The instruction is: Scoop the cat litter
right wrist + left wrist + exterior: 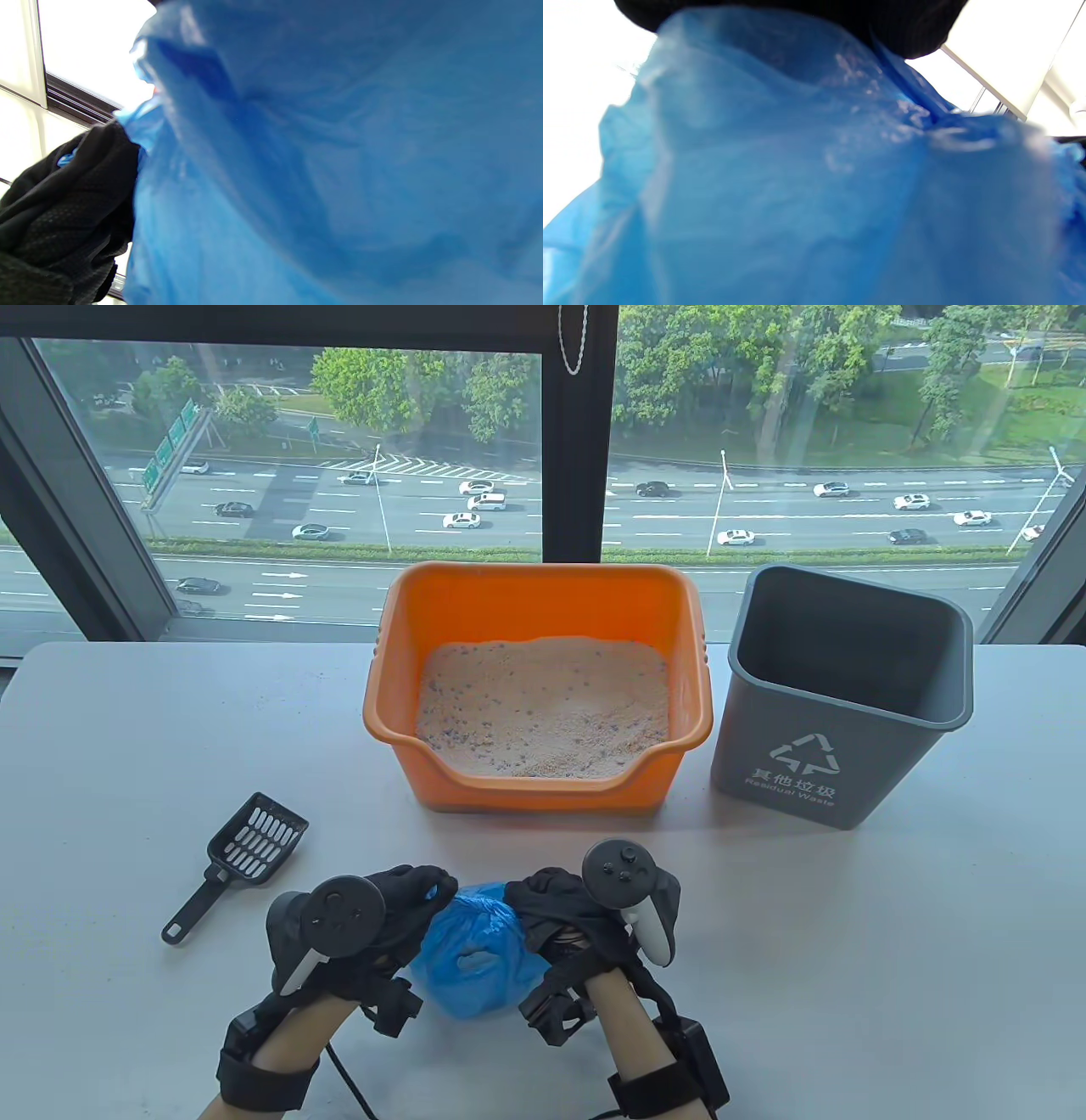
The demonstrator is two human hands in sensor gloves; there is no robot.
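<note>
A: Which step is in hand here?

B: It seems to be the preparation. The left hand [399,899] and the right hand [556,903] both grip the top of a blue plastic bag [475,954], each from its own side, low over the table [127,729] at the near edge. In the 2 wrist views the blue film fills almost the whole picture, with black glove fabric at the edge, so both hands are grasping the bag and not released.

A: And the scooping itself?

B: Probably not started. The black slotted litter scoop [246,848] lies on the table, left of the hands and apart from them; no hand touches it. The cat litter [543,708] sits in the orange litter tray [407,645] behind the hands, with small dark specks in it.

A: What does the next move call for?

B: In his judgement, the bag must be pulled open at its mouth and fitted into the grey waste bin [848,695], which stands just right of the tray. Whether the bin holds anything, the pictures do not show. The film is thin and will slip, so the 2 hands should pull apart gently. After that, 1 hand must let go to take the scoop by its handle.
</note>
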